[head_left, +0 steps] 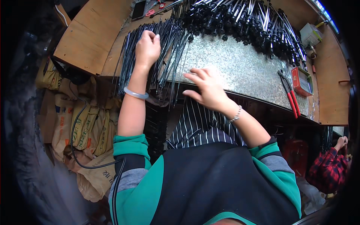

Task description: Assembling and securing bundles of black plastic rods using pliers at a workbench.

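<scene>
My left hand [148, 49], fingers curled closed, is over a spread bundle of thin dark rods [129, 50] at the left of the bench. Its grip faces away, so what is inside the fingers is hidden. Above the bench's front edge hovers my right hand [206, 88], fingers apart and nothing visible in it. More thin rods [174, 71] lie between the two hands, their ends sticking out past the edge. Across the back is a heap of slim silver rods with black fittings [232, 18].
Red-handled pliers [290, 93] lie at the right beside a small red box [302, 81]. At the back left are a phone [139, 10] and pink-handled scissors [150, 12]. Wooden side panels [92, 35] flank the metal-topped bench [240, 71]. Sacks [84, 127] stand lower left; another person's sleeve [328, 170] shows lower right.
</scene>
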{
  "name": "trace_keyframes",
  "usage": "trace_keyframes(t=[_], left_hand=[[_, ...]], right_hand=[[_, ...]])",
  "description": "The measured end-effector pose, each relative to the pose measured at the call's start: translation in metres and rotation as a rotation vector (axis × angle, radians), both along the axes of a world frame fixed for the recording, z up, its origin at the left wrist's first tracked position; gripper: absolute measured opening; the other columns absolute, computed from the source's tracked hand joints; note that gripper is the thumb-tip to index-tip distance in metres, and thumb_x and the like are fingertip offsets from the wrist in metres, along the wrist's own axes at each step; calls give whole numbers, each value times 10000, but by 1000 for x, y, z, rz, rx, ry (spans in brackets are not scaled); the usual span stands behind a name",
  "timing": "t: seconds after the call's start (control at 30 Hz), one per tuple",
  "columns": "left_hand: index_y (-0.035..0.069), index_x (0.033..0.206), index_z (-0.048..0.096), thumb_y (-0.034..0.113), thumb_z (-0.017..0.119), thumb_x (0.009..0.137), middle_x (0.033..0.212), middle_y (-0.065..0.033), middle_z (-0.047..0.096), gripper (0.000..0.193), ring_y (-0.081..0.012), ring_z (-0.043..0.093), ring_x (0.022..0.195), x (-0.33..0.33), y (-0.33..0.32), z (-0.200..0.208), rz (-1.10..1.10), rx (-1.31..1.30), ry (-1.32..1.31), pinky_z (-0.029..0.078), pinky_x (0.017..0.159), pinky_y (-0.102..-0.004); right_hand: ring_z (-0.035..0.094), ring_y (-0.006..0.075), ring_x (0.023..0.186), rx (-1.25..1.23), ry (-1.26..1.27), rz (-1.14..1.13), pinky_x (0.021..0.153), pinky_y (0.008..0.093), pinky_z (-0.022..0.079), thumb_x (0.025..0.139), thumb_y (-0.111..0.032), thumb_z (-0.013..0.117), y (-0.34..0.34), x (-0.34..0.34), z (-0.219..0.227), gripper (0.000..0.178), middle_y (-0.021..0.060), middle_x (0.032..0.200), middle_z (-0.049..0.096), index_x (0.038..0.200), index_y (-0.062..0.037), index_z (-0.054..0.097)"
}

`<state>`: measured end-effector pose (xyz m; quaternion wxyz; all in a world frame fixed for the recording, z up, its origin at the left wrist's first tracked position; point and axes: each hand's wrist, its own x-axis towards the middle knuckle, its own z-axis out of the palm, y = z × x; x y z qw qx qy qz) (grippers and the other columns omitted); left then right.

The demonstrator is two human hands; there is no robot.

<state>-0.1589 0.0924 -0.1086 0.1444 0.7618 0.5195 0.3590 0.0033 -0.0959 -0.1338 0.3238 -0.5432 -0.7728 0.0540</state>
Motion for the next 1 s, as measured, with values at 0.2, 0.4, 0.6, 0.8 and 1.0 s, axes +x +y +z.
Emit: trace_keyframes(t=[0.2, 0.4, 0.6, 0.8, 1.0], left_hand=[[-3, 1054, 538, 177, 645, 825, 741, -3, 569, 310, -51, 540, 595, -2, -21, 43, -300, -362, -813, 452, 482, -160], [35, 965, 511, 126, 607, 846, 795, -28, 587, 178, -85, 592, 679, 7, -57, 56, -602, -642, -1119, 491, 508, -175], [14, 975, 487, 93, 620, 833, 828, -65, 583, 210, -148, 614, 708, 29, -76, 63, -603, -544, -1092, 536, 581, -235], [3, 980, 482, 56, 642, 809, 840, -61, 583, 240, -153, 614, 714, 31, -82, 77, -599, -401, -1028, 537, 615, -250], [54, 912, 512, 74, 613, 837, 791, -34, 602, 127, -96, 595, 676, 15, -78, 91, -514, -126, -613, 469, 576, -191]], right_hand=[[454, 302, 1088, 120, -145, -6, 914, 413, 366, 824, -284, 588, 48, -19, -21, 441, 129, 1183, 512, 1171, -24, 507], [521, 239, 1021, -136, 572, 162, 893, 339, 396, 888, -251, 533, 56, -7, 8, 388, 110, 1126, 560, 1205, -34, 476], [523, 77, 890, -405, 1073, 315, 793, 240, 435, 937, -216, 465, 51, -20, 24, 285, 25, 970, 557, 1149, -26, 475], [512, 63, 736, -295, 1228, 329, 684, 215, 451, 942, -163, 448, 65, -29, 21, 135, 4, 827, 528, 977, -39, 489], [412, 41, 498, -14, 1349, 152, 437, 188, 370, 938, -140, 452, 83, -32, 55, 93, -26, 660, 468, 930, -54, 483]])
